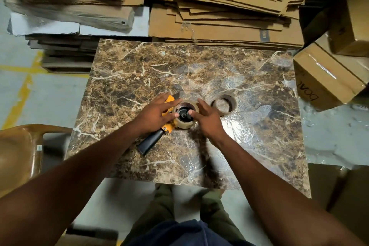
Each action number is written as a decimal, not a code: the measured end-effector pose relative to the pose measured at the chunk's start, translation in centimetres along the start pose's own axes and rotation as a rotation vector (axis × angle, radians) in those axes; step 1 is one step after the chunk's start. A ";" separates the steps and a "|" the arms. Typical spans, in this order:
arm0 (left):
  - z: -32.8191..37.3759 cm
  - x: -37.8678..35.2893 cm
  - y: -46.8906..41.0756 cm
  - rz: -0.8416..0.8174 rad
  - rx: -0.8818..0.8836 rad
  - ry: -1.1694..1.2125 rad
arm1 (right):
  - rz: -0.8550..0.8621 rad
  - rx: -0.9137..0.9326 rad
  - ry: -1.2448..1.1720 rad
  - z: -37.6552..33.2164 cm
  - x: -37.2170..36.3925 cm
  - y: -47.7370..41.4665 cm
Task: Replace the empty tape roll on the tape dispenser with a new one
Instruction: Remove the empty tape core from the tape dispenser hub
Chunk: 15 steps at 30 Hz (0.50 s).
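Tape dispenser [159,126] lies on table [139,70]; roll [186,115] on hub, both thumbs pressing. Left hand [155,115] and right hand [207,118] open, fingers spread. Bare core [224,104] aside, probably the old one; threading remains.

Tape dispenser [166,121] lies flat on its side on marble table top. Yellow body, black handle pointing down-left toward person.

Tape roll [186,114] sits on dispenser's black hub, hole facing up. Brownish, shiny, looks thick with tape, though partly hidden.

Second roll [224,104] lies flat just right of first one, apart from it. Thin brown ring, likely bare cardboard core.
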State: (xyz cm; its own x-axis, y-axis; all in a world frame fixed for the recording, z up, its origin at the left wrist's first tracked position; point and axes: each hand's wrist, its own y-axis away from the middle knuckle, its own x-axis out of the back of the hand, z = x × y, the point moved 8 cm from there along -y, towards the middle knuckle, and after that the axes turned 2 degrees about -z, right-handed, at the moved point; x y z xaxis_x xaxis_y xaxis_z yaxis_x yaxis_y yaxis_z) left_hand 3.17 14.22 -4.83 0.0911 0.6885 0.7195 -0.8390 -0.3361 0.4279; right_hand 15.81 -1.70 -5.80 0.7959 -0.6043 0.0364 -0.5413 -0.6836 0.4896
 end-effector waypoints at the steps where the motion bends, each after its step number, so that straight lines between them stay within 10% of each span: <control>1: -0.2 0.1 0.0 0.007 0.007 -0.025 | -0.012 -0.020 -0.028 0.4 -0.3 0.0; 15: -0.8 -0.3 0.1 -0.046 -0.049 -0.185 | -0.035 -0.061 -0.084 2.5 -0.3 -0.6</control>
State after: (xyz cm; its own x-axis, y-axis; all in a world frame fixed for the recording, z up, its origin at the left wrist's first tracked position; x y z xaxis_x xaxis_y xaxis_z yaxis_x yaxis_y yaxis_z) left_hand 2.66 14.47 -5.44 0.2233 0.5711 0.7900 -0.8565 -0.2720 0.4387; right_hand 15.23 -2.17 -8.27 0.7875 -0.6141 -0.0535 -0.4939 -0.6805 0.5413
